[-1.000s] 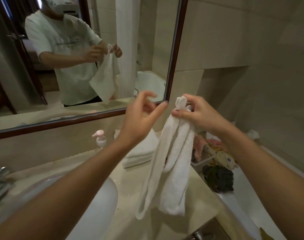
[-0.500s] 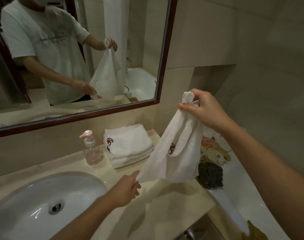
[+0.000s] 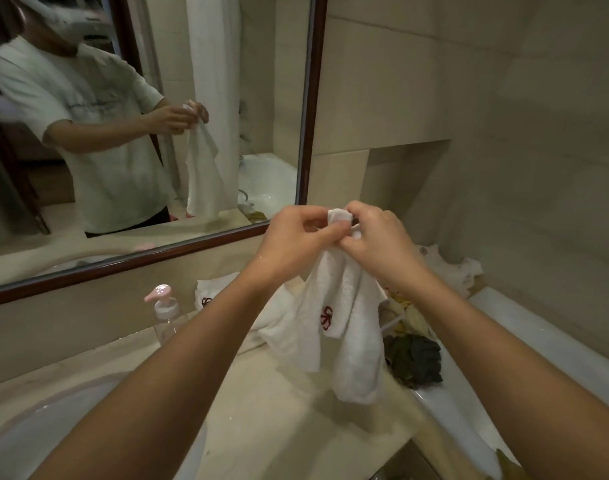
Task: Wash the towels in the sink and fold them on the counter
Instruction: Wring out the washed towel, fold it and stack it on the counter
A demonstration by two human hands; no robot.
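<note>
A small white towel (image 3: 344, 327) with a red embroidered logo hangs in the air above the beige counter (image 3: 279, 410). My left hand (image 3: 292, 242) and my right hand (image 3: 376, 239) meet at its top and both pinch the bunched upper corners. The rest of the towel droops in loose folds. Behind my left forearm lies a stack of folded white towels (image 3: 213, 292), partly hidden. The white sink (image 3: 53, 427) curves along the lower left.
A clear soap dispenser (image 3: 166, 315) with a pink pump stands between sink and towel stack. A pile of mixed cloths (image 3: 414, 355) lies at the counter's right end by the bathtub rim (image 3: 538, 327). The framed mirror (image 3: 310, 133) hangs behind the counter.
My left hand let go of the towel's bottom corner and rose to join my right hand at the top. The towel now hangs straight down instead of stretched diagonally.
</note>
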